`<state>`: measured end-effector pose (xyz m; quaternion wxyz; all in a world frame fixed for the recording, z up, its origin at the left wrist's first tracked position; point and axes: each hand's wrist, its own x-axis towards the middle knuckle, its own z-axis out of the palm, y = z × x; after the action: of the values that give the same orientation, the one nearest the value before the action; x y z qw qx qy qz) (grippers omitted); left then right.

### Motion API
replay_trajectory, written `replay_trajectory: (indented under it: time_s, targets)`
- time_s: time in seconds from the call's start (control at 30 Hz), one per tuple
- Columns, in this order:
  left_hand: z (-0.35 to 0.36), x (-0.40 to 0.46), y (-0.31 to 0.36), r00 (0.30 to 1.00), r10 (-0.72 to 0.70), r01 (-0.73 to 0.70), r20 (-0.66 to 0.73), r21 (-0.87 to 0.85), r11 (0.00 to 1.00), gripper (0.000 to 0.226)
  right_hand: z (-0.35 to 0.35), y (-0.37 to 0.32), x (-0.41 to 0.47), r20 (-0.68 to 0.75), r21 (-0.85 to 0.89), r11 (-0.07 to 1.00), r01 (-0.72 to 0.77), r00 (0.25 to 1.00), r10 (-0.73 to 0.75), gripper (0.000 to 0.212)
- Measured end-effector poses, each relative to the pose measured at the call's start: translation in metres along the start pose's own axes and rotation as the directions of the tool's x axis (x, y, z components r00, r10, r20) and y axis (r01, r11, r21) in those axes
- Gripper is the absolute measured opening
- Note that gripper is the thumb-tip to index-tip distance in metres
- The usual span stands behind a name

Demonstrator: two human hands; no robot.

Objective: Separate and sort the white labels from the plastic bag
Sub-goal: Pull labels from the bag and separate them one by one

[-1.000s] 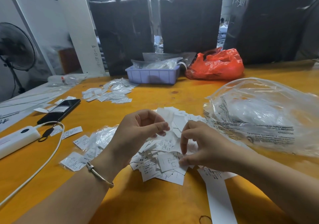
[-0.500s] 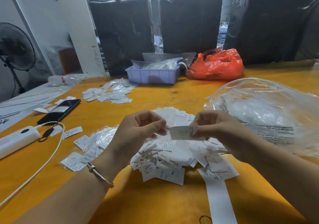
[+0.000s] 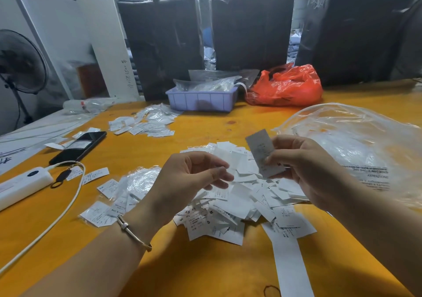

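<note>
A heap of white labels (image 3: 242, 196) lies on the yellow table (image 3: 205, 269) in front of me. My right hand (image 3: 306, 171) pinches one white label (image 3: 262, 152) upright above the heap, thumb on its lower part. Just left of it hovers my left hand (image 3: 189, 180), fingers loosely curled and holding nothing. A large clear plastic bag (image 3: 356, 145) lies crumpled on the table to the right. A smaller clear bag with labels (image 3: 127, 191) lies left of the heap, under my left wrist.
A second spread of labels (image 3: 146, 123) lies further back left. A black phone (image 3: 78, 147), a white power bank (image 3: 22, 184) with its cable, a purple tray (image 3: 201, 101) and a red bag (image 3: 287, 86) sit around. A long white strip (image 3: 290, 264) lies near right.
My right hand picked one label off the heap, raised it and turned it upright. My left hand let go and stayed beside it.
</note>
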<state>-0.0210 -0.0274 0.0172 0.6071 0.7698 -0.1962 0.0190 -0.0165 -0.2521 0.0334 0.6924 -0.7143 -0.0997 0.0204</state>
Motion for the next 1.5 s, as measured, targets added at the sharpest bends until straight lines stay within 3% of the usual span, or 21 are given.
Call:
replay_trajectory:
  time_s: [0.13, 0.4, 1.0, 1.5]
  targets:
    - [0.001, 0.0, 0.001, 1.0, 0.026, -0.026, 0.012, 0.019, 0.999, 0.017, 0.003, -0.003, -0.004, -0.122, -0.008, 0.988, 0.157, 0.98, -0.157, 0.022]
    - [0.004, -0.002, 0.002, 0.998, 0.062, -0.063, 0.024, 0.017, 0.998, 0.022, 0.014, -0.011, -0.019, -0.134, -0.003, 0.887, 0.462, 0.879, -0.458, 0.019]
    - [0.004, -0.003, 0.004, 0.997, 0.054, -0.055, 0.051, 0.02, 0.998, 0.022, 0.011, -0.004, -0.015, -0.15, -0.2, 0.85, 0.487, 0.842, -0.518, 0.019]
    - [0.005, -0.004, 0.004, 0.993, 0.021, -0.025, 0.114, 0.035, 0.999, 0.02, 0.013, -0.006, -0.015, -0.056, -0.282, 0.812, 0.511, 0.836, -0.546, 0.015]
